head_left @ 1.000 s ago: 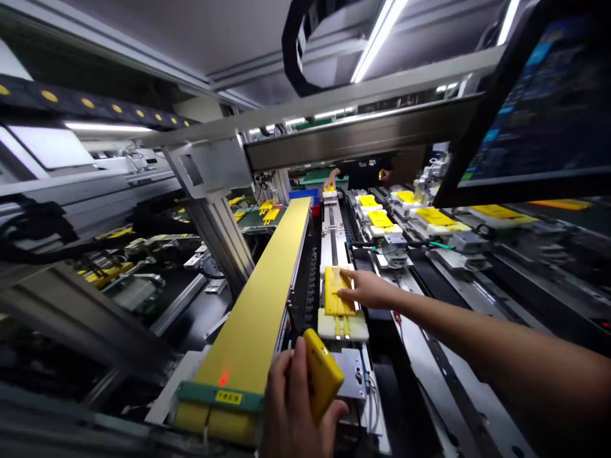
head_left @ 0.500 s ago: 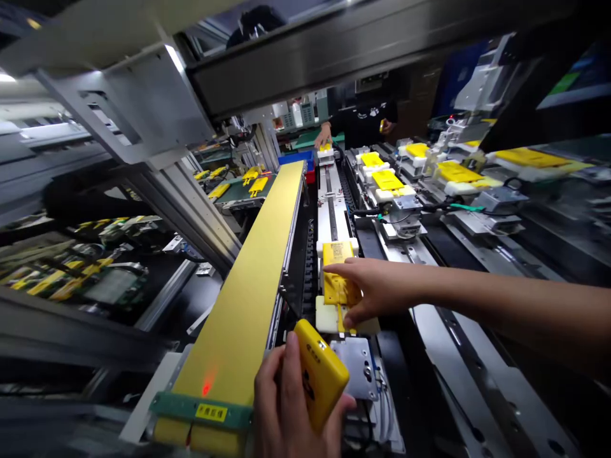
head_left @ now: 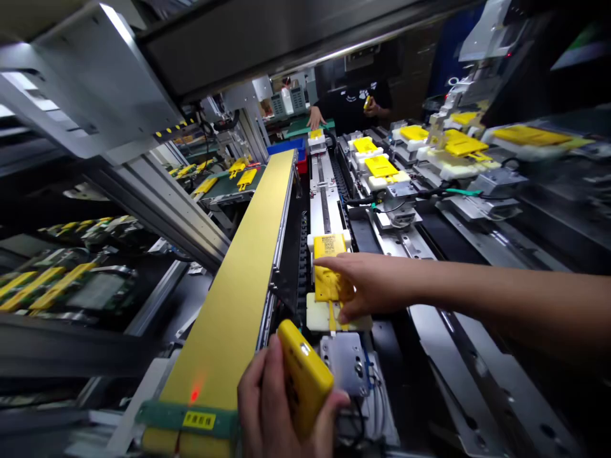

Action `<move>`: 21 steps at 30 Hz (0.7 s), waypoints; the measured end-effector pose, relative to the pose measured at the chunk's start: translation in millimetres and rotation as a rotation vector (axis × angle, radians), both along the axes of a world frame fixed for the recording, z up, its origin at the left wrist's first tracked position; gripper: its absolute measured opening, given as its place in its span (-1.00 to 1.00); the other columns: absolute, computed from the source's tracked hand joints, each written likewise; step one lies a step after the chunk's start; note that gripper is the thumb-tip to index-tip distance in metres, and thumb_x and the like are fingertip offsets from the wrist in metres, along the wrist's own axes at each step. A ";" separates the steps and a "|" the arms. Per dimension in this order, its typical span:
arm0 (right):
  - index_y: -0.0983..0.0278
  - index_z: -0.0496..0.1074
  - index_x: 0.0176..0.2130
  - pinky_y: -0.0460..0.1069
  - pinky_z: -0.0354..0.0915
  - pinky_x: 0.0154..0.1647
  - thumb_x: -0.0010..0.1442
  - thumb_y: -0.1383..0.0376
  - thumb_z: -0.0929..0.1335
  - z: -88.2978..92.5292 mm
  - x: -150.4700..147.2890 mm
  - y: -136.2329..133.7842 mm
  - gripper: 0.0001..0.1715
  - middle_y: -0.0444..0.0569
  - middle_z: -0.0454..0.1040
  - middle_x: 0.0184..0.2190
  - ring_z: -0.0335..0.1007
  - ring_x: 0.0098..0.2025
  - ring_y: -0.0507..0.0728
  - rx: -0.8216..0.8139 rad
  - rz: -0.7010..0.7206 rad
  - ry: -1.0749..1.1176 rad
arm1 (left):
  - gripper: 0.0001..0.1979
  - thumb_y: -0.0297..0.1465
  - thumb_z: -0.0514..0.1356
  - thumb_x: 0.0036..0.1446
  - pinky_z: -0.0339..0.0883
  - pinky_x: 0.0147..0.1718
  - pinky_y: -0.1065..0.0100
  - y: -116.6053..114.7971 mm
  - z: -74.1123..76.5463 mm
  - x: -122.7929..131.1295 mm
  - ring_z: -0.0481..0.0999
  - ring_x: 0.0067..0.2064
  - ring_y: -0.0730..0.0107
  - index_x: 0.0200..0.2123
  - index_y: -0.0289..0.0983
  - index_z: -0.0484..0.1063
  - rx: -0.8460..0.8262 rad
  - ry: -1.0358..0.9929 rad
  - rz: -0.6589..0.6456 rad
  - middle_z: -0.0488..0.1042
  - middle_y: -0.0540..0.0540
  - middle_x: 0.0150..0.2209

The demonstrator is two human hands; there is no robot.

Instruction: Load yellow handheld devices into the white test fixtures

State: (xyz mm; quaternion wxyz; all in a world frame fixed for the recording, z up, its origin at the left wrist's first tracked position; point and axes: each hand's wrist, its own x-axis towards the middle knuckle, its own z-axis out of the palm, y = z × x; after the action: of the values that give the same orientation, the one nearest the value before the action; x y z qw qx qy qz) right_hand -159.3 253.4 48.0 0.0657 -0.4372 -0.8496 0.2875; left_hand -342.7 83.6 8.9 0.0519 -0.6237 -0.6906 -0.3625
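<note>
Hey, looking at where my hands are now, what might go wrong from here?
Your right hand is over the yellow pack, its thumb by the thin tabs, so a careless press might bend one.
A sideways nudge could shift that pack on its pale holder.
Your left hand holds the yellow device tilted; a loosened grip might drop it near the metal block.
</note>
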 end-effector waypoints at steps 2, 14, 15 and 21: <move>0.20 0.29 0.27 0.12 0.38 -0.03 0.07 0.07 0.49 -5.8 13.8 -35.7 -0.15 0.05 0.53 -0.01 0.49 -0.06 0.26 0.133 -0.102 0.156 | -0.14 -0.09 0.34 0.04 0.24 0.08 -0.18 -8.7 8.0 -2.3 0.34 0.13 -0.18 0.34 0.04 0.01 -0.070 -0.193 0.067 0.29 -0.26 0.14; 0.02 0.20 0.32 -0.03 0.21 -0.64 0.26 0.19 0.33 -129.4 -16.0 -222.0 -0.32 0.11 0.63 -0.49 0.57 -0.53 0.32 0.179 0.233 -0.448 | -0.34 -0.09 0.40 -0.02 0.46 -0.22 0.30 -98.8 40.5 4.2 0.58 -0.19 0.26 0.10 -0.18 0.30 -0.192 -1.319 0.119 0.59 -0.10 -0.19; 0.00 0.16 0.34 -0.02 0.24 -0.62 0.26 0.23 0.33 -129.7 -17.1 -221.4 -0.29 0.11 0.63 -0.48 0.58 -0.52 0.33 0.187 0.230 -0.453 | -0.32 -0.10 0.41 -0.04 0.48 -0.26 0.32 -103.9 42.8 5.5 0.59 -0.21 0.26 0.10 -0.21 0.30 -0.203 -1.338 0.115 0.60 -0.10 -0.21; 0.06 0.35 0.24 0.13 0.44 -0.30 0.24 0.02 0.32 -98.4 27.4 -241.3 -0.39 0.13 0.66 -0.22 0.62 -0.24 0.38 -0.064 0.114 0.000 | -0.10 -0.09 0.52 -0.28 0.53 -0.35 0.32 -114.2 40.9 22.3 0.67 -0.26 0.11 0.09 -0.35 0.28 -0.353 -1.547 0.023 0.68 -0.23 -0.28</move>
State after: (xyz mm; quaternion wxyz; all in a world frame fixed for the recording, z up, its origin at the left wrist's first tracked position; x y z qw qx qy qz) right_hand -131.8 12.1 -50.4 0.0351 -0.3902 -0.8634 0.3178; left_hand -320.4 -30.6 49.8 -0.5385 -0.1869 -0.5843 -0.5776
